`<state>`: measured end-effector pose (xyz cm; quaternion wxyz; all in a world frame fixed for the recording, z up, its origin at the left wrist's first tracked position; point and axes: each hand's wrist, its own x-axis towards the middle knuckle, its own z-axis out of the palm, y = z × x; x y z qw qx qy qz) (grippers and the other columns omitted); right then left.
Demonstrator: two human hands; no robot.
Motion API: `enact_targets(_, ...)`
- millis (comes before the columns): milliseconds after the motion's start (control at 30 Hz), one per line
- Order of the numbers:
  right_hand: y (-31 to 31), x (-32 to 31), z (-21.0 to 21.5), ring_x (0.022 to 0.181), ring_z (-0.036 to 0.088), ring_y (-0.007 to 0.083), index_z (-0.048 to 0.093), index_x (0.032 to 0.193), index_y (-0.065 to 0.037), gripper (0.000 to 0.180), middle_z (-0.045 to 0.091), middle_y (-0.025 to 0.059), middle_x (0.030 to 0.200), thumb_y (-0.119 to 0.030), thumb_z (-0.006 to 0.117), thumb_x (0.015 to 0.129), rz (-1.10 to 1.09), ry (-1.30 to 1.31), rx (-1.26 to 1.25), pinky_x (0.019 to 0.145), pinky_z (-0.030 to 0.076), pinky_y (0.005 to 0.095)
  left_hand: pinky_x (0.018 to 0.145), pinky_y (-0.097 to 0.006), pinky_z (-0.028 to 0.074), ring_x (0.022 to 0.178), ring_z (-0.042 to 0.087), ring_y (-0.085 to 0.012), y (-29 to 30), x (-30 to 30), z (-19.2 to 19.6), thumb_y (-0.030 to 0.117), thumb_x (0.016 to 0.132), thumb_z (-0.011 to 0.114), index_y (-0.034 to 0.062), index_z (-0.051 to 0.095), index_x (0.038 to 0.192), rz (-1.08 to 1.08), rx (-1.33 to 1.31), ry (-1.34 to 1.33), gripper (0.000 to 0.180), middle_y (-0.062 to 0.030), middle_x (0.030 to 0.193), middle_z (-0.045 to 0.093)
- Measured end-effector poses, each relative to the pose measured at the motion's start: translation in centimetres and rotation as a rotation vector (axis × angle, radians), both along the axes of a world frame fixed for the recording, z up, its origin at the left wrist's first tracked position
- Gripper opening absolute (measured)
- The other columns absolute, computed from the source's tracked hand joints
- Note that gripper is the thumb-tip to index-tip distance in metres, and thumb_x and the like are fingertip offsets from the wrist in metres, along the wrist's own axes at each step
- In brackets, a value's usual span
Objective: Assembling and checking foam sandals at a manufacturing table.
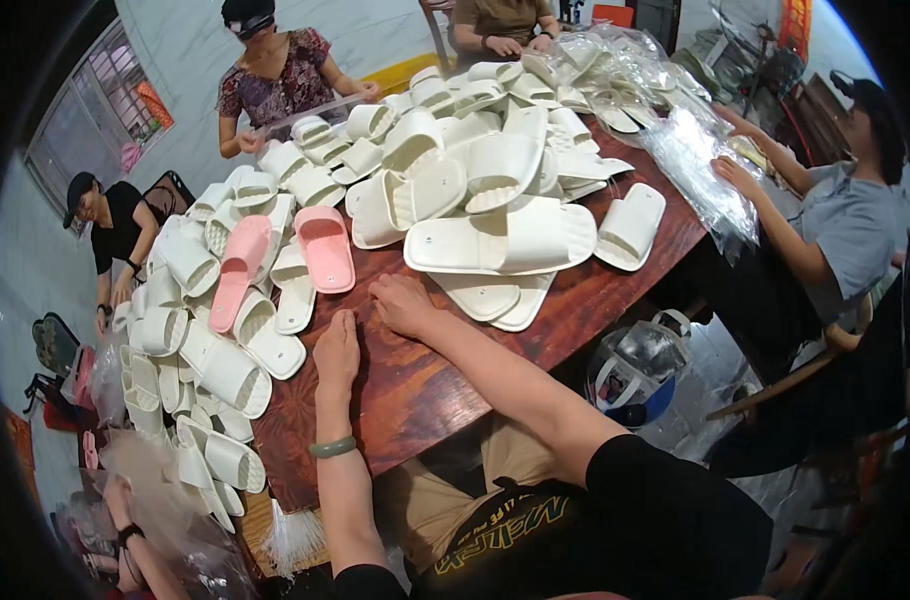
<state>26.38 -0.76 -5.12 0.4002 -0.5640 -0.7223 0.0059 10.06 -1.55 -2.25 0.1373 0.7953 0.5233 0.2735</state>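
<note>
Both hands are lying flat on bare surface (415,400) near its front edge, w/ nothing in grip. Left hand (337,350) and right hand (403,303) are resting just before the white slipper pile (475,180), so pairs are within easy reach.

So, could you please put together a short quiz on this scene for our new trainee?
1. True or false: the left hand and the right hand both rest on the bare wooden table, holding nothing.
2. What colour is the pair of slippers that stands out from the white pile?
3. Which lies nearest the right hand? A) a white slipper sole B) the plastic bags C) the blue and clear jug

Key: 1 true; 2 pink; 3 A.
</note>
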Motion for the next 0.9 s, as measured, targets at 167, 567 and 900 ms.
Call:
enact_targets(167,1.3,1.4,0.8,0.065,0.06,0.0312,0.066,0.07,-0.007,0.01,0.061,0.017,0.069,-0.011,0.058,0.066,-0.028,-0.093,-0.063,0.06,0.047,0.0431,0.071,-0.049,0.043,0.083,0.056,-0.0421,1.8,0.7,-1.1,0.029,0.094,0.035,0.0038,0.054,0.101,-0.077,0.151,0.054,0.032,-0.0256,0.09,0.059)
enact_targets(567,1.3,2.2,-1.7,0.104,0.048,0.0366,0.05,0.112,-0.005,0.033,0.049,0.02,0.113,-0.017,0.046,0.082,0.082,-0.413,-0.049,0.084,0.042,0.0488,0.057,-0.031,0.039,0.061,0.047,-0.0163,6.9,-0.9,-4.3,0.031,0.091,0.04,0.0028,0.061,0.095,-0.192,0.149,-0.209,0.035,-0.0041,0.065,0.05)
enact_targets(900,-2.1,2.6,-1.6,0.116,0.04,0.0359,0.047,0.123,-0.015,0.043,0.044,0.016,0.124,-0.041,0.036,0.09,0.198,-0.538,-0.021,0.095,0.033,0.0504,0.062,-0.026,0.038,0.069,0.044,-0.0114,3.2,-3.2,-3.3,0.026,0.094,0.039,0.0049,0.057,0.103,-0.351,0.086,-0.152,0.029,-0.002,0.077,0.051)
